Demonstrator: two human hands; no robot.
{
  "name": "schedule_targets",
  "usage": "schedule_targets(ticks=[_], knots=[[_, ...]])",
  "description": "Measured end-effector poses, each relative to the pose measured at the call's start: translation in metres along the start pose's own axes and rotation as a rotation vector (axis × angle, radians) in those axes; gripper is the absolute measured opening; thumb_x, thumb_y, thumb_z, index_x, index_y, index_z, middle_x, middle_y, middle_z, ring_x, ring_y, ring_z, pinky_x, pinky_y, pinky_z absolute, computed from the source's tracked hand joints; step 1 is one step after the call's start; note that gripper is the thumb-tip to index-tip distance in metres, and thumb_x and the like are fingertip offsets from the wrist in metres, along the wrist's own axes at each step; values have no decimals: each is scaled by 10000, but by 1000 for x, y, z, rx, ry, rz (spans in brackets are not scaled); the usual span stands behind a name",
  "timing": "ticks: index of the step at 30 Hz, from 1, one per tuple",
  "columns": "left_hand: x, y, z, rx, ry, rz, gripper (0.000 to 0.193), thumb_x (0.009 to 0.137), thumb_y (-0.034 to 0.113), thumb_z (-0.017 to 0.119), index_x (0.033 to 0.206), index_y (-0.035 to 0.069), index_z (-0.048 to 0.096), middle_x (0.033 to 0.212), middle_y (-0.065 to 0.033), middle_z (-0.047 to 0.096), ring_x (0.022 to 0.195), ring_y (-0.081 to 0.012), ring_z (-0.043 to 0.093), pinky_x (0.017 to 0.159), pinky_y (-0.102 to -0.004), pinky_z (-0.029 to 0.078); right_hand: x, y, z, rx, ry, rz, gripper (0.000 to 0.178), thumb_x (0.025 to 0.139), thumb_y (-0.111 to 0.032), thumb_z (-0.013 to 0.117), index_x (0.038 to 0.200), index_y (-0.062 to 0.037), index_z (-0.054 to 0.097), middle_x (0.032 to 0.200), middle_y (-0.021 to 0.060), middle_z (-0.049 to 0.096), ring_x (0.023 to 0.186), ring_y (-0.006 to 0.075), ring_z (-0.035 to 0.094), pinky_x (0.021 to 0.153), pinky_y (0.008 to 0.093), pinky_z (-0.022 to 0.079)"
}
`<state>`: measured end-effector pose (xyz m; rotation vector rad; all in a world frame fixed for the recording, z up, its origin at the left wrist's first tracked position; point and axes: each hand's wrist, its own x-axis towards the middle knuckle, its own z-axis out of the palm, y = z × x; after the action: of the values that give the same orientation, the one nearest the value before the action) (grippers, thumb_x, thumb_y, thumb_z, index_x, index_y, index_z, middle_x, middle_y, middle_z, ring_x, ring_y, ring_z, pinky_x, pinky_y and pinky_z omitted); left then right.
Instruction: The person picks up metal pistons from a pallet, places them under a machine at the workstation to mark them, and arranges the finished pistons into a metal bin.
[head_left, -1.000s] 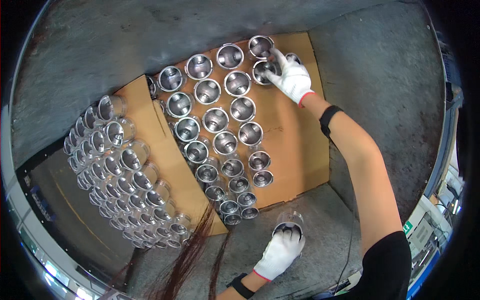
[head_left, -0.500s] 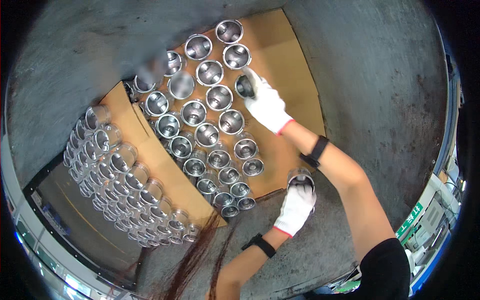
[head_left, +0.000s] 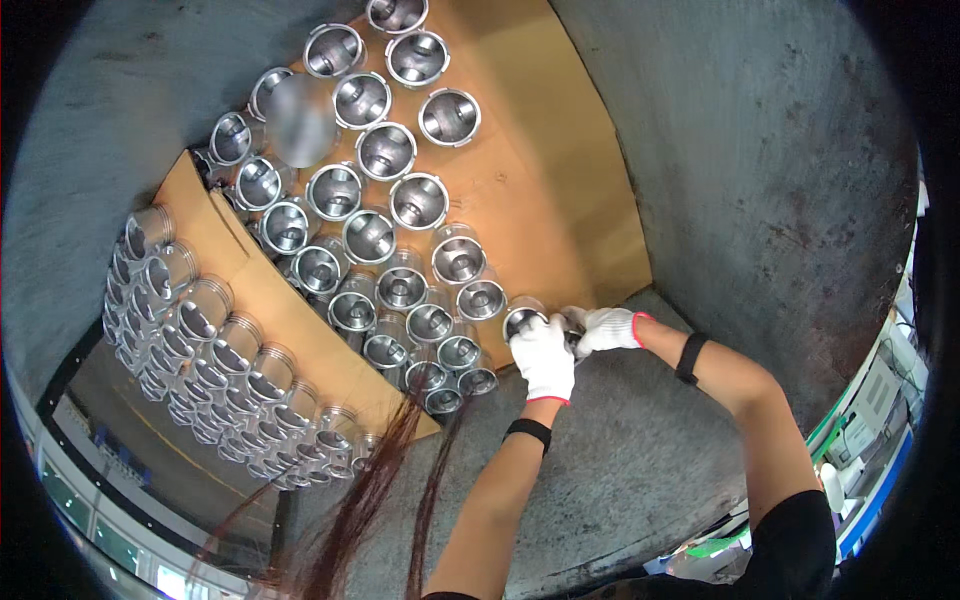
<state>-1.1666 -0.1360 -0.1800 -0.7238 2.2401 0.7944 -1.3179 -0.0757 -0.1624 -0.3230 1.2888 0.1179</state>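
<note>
My left hand (head_left: 545,362), in a white knit glove with a pink cuff, is closed on a metal piston (head_left: 522,318) at the near edge of the cardboard sheet (head_left: 530,220). Right beside it, my right hand (head_left: 610,330), gloved the same way, has its fingers curled in close to the left. A dark bit of metal shows between the gloves, too covered to tell whether it is a second piston. Rows of pistons (head_left: 419,201) stand on the sheet with their hollow ends up. The latest in the outer row is a separate piston (head_left: 449,117).
A bent cardboard flap (head_left: 290,300) divides these rows from another stack of pistons (head_left: 215,340) at the left. Grey scuffed walls (head_left: 760,180) enclose the space. Strands of reddish hair (head_left: 370,490) hang in front of the lower left. A blurred spot covers one piston.
My right hand has let go of the piston at the outer row and come back toward me, to my left hand. My left hand has brought its piston over the sheet's near edge.
</note>
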Motion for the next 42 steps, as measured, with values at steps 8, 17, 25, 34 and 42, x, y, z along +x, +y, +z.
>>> schedule_targets(ticks=[8, 17, 25, 34, 42], knots=[[-11, -44, 29, 154, 112, 145, 229, 833, 213, 644, 1053, 153, 664, 976, -94, 602, 950, -281, 620, 787, -448, 457, 58, -3, 76, -45, 259, -56, 601, 877, -324, 599, 1401, -59, 468, 1286, 240, 632, 1198, 381, 606, 983, 448, 495], [-20, -72, 34, 265, 162, 311, 288, 914, 197, 526, 1163, 116, 646, 1176, -123, 598, 1129, -294, 570, 959, -454, 449, 87, -16, 149, 51, 669, -20, 387, 961, -300, 441, 1242, -69, 574, 1153, 210, 687, 1078, 368, 669, 902, 465, 543], [-46, -87, -19, 206, 165, 494, 401, 917, 167, 514, 1304, 85, 585, 1383, -186, 507, 1319, -371, 446, 1139, -507, 337, 82, -32, 155, -73, 734, -30, 321, 932, -257, 496, 1132, -50, 639, 1047, 221, 716, 979, 378, 705, 827, 477, 565], [-223, -175, -203, 81, -181, 537, 468, 699, 208, 750, 1126, 87, 603, 1173, -145, 593, 1123, -335, 569, 998, -464, 448, 85, -57, 140, 48, 726, 260, 327, 968, -306, 510, 1169, -109, 677, 1147, 191, 706, 1079, 375, 675, 925, 463, 522], [-383, -210, -291, -118, -111, -2, 409, 879, 240, 691, 1224, 29, 627, 1202, -219, 650, 1118, -390, 608, 984, -485, 477, 75, -57, 118, 465, 875, 130, 528, 873, -310, 579, 1338, -63, 601, 1272, 232, 655, 1222, 358, 614, 1019, 399, 482]])
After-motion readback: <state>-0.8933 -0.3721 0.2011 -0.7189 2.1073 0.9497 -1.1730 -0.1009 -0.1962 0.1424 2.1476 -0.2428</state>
